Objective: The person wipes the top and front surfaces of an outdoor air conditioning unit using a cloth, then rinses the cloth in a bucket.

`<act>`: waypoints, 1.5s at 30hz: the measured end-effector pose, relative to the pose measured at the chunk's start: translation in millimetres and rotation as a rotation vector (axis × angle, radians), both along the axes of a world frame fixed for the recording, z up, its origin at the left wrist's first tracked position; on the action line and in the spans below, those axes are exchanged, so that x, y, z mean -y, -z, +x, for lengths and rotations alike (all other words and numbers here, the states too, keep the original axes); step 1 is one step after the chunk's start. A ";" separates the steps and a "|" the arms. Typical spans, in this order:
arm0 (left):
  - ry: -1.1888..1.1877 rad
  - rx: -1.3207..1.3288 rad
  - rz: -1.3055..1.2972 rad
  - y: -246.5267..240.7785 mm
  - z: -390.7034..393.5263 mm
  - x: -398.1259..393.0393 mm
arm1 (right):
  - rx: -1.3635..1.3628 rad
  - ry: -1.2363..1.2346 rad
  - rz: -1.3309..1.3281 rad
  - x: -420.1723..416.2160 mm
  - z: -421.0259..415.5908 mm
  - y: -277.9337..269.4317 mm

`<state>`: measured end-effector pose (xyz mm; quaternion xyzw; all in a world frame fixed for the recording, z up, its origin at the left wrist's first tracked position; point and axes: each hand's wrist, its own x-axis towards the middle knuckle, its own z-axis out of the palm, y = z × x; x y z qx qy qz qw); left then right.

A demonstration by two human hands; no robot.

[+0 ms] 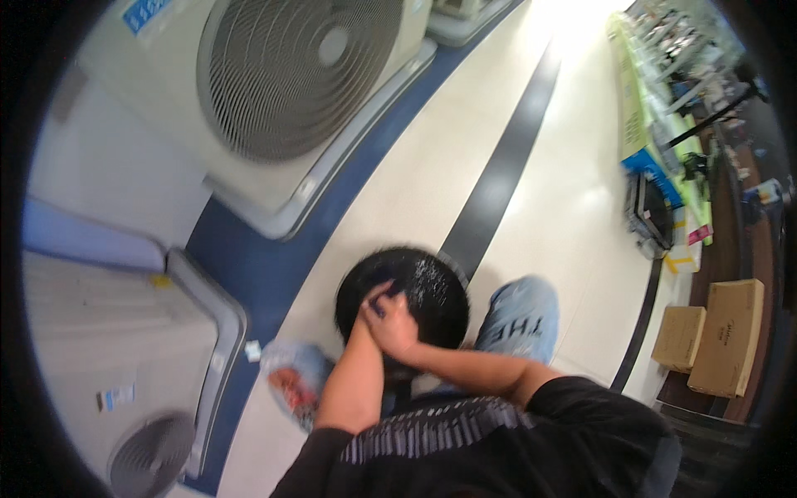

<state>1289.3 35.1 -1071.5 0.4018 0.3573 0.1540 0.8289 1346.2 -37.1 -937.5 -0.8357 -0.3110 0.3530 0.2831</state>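
Note:
A round black bucket (441, 320) stands on the floor between my knees, with bright glints over its dark inside. Both hands are close together over it. My left hand (373, 294) is partly covered by my right hand (397, 324), which lies across it. Dark, bluish cloth-like material (393, 289) shows at the fingers of both hands, bunched small; its full shape is hidden. Blur and the dark background leave its lower end unclear.
An air-conditioner outdoor unit (299, 81) with a round fan grille is at the upper left. Another appliance with a grille (152, 454) is at the lower left. Cardboard boxes (725, 339) and a cluttered shelf (710, 168) line the right. Pale tiled floor (429, 168) runs between.

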 end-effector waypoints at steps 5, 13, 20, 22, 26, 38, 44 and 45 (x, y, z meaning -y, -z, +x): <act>-0.329 -0.203 -0.693 27.4 27.5 -2.5 | -0.057 0.108 -0.388 -32.5 69.1 53.4; 0.224 -1.222 0.562 -61.7 37.9 32.3 | 0.119 -0.001 -0.428 -2.9 72.8 175.4; 0.076 -0.666 -0.174 29.2 16.7 13.3 | 0.310 -0.638 -0.394 -10.3 55.5 163.5; 0.060 -0.304 -0.477 26.6 22.6 10.1 | 0.134 -0.187 -0.233 5.0 35.3 118.9; 0.155 0.121 -0.454 28.0 12.5 9.3 | -0.002 -0.072 0.002 12.5 2.5 -0.6; -0.361 -0.725 -0.230 27.0 12.2 -14.1 | 0.152 -0.041 -0.337 -34.4 52.7 81.4; -0.083 -0.821 -0.430 -37.1 43.0 9.0 | 0.219 -0.687 -0.492 -18.7 81.3 194.9; -0.116 -0.741 -0.507 -36.6 39.0 10.1 | 0.262 -0.743 -0.464 -22.3 78.8 188.0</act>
